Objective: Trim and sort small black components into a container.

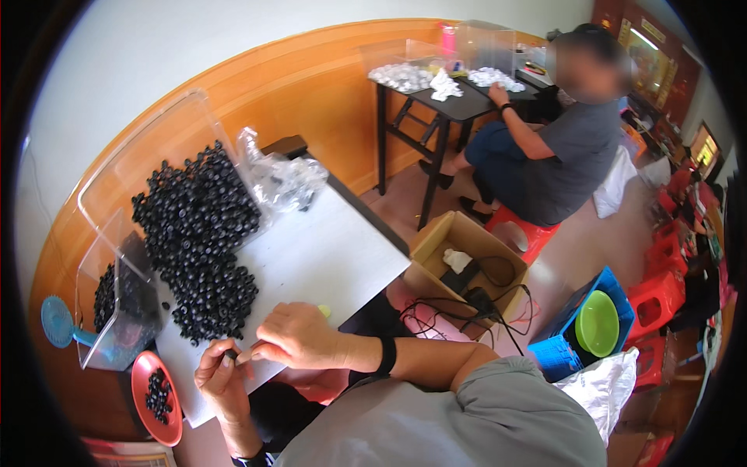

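Close over the near edge of the white tabletop (342,241), both hands meet. My left hand (220,381) is closed, thumb and fingers pinching a small black cap-like piece (230,354). Against that piece, my right hand (296,335) is closed in a pinch; what its fingertips hold, if anything, is too small to name. Beyond the hands spreads a large heap of small round black pieces (198,226), spilling from a clear plastic bin (206,105) onto the tabletop. A red bowl (173,416) with several black pieces is left of my left hand.
A second clear bin (89,350) with black pieces stands at left, near a blue round-ended object (57,321). Clear plastic bags (288,183) lie beyond the heap. Rightward are a cardboard box (436,237) with cables, a blue crate (556,354), and a seated person (572,156) working at a black table (459,105).
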{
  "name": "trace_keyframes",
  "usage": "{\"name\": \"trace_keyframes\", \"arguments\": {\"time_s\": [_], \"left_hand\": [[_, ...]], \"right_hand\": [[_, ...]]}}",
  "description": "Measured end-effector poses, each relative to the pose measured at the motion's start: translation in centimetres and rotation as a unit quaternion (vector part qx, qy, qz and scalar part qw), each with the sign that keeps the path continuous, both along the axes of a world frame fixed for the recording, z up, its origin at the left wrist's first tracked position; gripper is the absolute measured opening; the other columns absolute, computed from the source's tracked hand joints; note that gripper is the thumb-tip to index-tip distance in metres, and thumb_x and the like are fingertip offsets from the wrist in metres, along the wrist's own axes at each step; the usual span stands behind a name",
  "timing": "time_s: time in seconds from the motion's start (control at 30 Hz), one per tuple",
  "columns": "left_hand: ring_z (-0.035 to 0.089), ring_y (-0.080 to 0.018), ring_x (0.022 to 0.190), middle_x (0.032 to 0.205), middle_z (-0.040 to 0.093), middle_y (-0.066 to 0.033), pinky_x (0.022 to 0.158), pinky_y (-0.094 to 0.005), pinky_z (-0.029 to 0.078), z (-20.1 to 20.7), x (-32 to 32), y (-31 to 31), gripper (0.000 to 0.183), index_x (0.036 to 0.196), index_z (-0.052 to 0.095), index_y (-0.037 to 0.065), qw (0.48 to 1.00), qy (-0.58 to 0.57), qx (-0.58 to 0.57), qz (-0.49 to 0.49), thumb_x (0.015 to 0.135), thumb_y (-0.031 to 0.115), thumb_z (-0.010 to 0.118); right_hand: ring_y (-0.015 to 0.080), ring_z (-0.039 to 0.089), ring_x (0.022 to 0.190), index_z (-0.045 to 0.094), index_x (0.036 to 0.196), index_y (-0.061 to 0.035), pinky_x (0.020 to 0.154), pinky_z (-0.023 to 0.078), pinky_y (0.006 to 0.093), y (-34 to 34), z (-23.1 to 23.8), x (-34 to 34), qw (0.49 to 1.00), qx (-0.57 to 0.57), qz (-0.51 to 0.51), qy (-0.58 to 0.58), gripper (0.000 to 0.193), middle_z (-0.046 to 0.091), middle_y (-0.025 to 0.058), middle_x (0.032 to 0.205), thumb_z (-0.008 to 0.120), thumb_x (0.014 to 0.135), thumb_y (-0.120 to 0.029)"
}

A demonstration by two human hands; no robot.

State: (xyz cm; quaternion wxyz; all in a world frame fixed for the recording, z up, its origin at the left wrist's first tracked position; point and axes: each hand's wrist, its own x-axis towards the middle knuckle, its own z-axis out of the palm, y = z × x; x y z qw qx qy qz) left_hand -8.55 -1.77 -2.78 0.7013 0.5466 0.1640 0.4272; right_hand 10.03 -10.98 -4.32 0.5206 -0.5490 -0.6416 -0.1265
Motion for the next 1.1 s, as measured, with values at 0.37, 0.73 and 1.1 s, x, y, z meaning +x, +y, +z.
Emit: {"name": "trace_keyframes", "arguments": {"time_s": [0.37, 0.73, 1.1], "left_hand": [[0.055, -0.0085, 0.073, 0.088, 0.059, -0.0025, 0.061, -0.0235, 0.048, 7.3, -11.1, 3.7, 0.023, 0.106, 0.072, -0.004, 0.873, 0.324, 0.242, 0.272, 0.086, -0.008, 0.060], [0.059, -0.0304, 0.099, 0.103, 0.065, -0.0100, 0.081, -0.0394, 0.050, 3.4, -12.3, 4.8, 0.025, 0.101, 0.071, 0.004, 0.635, 0.417, 0.522, 0.388, 0.078, -0.003, 0.073], [0.062, -0.0328, 0.086, 0.091, 0.064, -0.0125, 0.074, -0.0422, 0.052, 1.5, -4.2, 0.3, 0.020, 0.097, 0.071, 0.001, 0.751, 0.340, 0.527, 0.207, 0.078, -0.003, 0.072]], "right_hand": [[0.0259, 0.058, 0.060, 0.064, 0.079, -0.0100, 0.055, 0.045, 0.0394, -1.1, 0.9, 1.0, 1.000, 0.003, 0.018, -0.019, 0.025, 0.060, 0.0045, 0.069, 0.085, 0.078, -0.024], [0.0210, 0.054, 0.057, 0.063, 0.077, -0.0103, 0.051, 0.041, 0.0342, 0.0, 0.7, 0.7, 1.000, 0.012, 0.014, -0.016, 0.027, 0.060, 0.0013, 0.065, 0.087, 0.077, -0.023], [0.0241, 0.059, 0.061, 0.059, 0.079, -0.0112, 0.052, 0.046, 0.0380, -0.4, 0.8, 0.5, 1.000, -0.006, 0.011, -0.027, 0.030, 0.060, 0.0032, 0.067, 0.084, 0.078, -0.027]]}}
